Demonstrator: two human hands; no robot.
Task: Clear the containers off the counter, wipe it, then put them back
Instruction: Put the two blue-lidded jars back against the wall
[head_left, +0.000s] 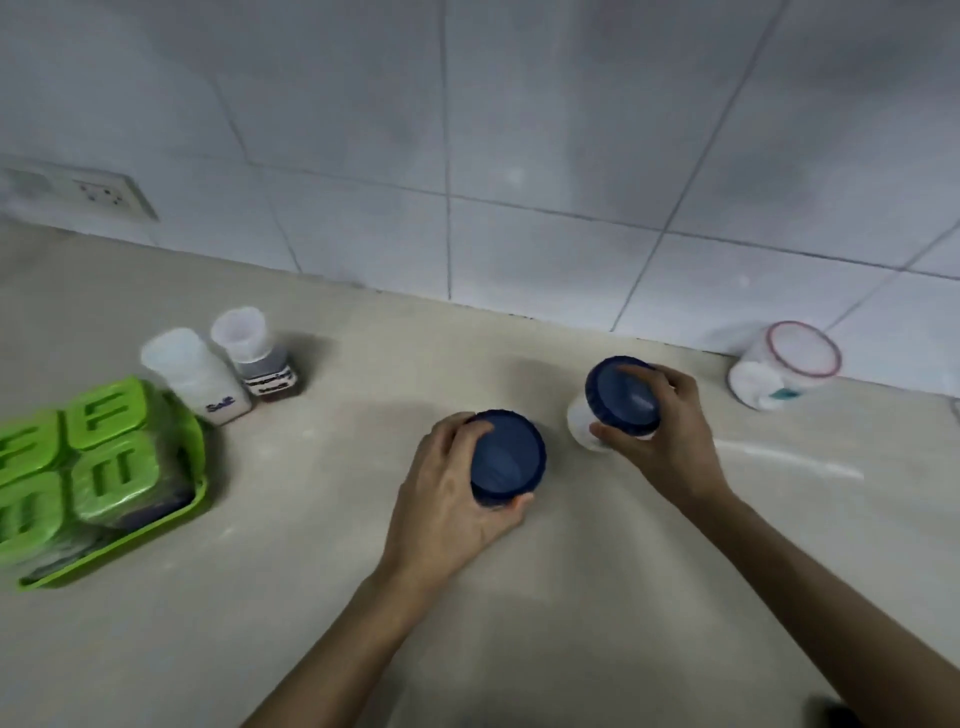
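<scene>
Two blue-lidded jars stand mid-counter. My left hand (447, 499) wraps around the nearer blue-lidded jar (509, 460), whose body is hidden under its lid and my fingers. My right hand (665, 431) grips the farther blue-lidded jar (621, 397), which has a white body and leans to the left. A clear jar with a red-rimmed lid (784, 366) sits by the wall at the right. A white salt bottle (195, 376) and a dark spice bottle (257, 356) stand at the left.
A green tray (200, 491) holding several green-lidded boxes sits at the left edge of the beige counter (311, 545). A white tiled wall (519, 156) with a power socket (104, 195) runs behind. A streak of white powder (789, 457) lies right of my right hand.
</scene>
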